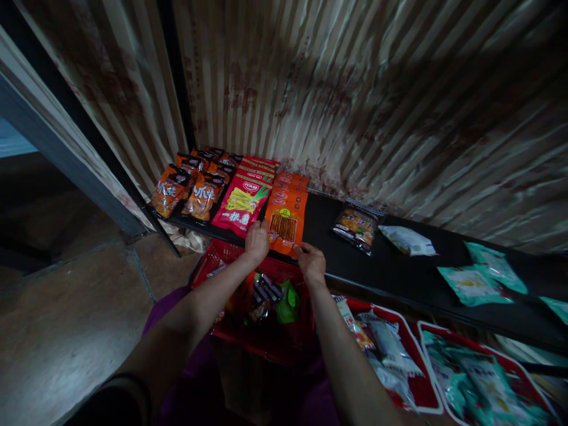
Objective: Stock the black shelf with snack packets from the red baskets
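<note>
An orange snack packet (287, 207), with a window showing brown sticks, lies face up on a black shelf (317, 222), overlapping similar orange packets behind it. My left hand (257, 241) is closed at its lower left edge, while my right hand (312, 261) pinches its lower right corner. Just left of it is a pink-red packet (243, 204) with yellow sticks pictured, at the front of a row of its kind. Below my hands, a red basket (266, 343) holds a green packet (288, 303) and a dark checkered-edged packet (265, 291).
Several orange-black snack bags (203, 195) stand at the shelf's left end. Farther right lie a dark bag (357, 226), a white packet (408, 239) and teal packets (474, 284). Two more red baskets (428, 387) with packets sit below. A black post (175, 71) rises behind the shelf's left end.
</note>
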`<state>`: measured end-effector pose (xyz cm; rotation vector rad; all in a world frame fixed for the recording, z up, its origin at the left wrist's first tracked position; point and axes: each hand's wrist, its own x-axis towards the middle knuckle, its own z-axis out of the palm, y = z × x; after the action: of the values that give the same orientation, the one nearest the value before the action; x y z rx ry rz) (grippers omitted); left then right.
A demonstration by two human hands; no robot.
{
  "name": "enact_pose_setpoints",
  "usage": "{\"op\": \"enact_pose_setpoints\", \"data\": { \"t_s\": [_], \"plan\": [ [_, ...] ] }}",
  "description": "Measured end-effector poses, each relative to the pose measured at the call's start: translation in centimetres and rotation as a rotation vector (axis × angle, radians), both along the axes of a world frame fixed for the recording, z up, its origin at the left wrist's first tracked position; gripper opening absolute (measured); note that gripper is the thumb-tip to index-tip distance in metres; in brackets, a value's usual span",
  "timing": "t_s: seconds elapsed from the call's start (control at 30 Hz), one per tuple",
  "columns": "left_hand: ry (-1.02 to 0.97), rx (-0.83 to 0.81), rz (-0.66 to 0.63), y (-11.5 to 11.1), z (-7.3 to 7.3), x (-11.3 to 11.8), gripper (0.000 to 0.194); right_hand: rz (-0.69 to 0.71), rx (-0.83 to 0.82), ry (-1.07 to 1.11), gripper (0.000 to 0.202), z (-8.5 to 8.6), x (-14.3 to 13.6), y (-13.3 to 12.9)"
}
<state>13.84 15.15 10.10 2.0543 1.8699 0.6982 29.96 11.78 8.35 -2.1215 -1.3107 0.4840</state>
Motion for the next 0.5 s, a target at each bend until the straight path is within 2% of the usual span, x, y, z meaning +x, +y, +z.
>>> {"op": "enact_pose_setpoints", "data": {
  "t_s": [0.17,0.5],
  "plan": [
    [0.113,0.046,-0.029,-0.50,0.00,0.32,0.033,-0.037,-0.006,-0.017,0.038,0.58,-0.39,-0.27],
    [0.215,0.148,-0.077,-0.91,-0.76,0.56,0.029,-0.023,-0.014,-0.021,0.033,0.50,-0.56,-0.38]
  ]
}}
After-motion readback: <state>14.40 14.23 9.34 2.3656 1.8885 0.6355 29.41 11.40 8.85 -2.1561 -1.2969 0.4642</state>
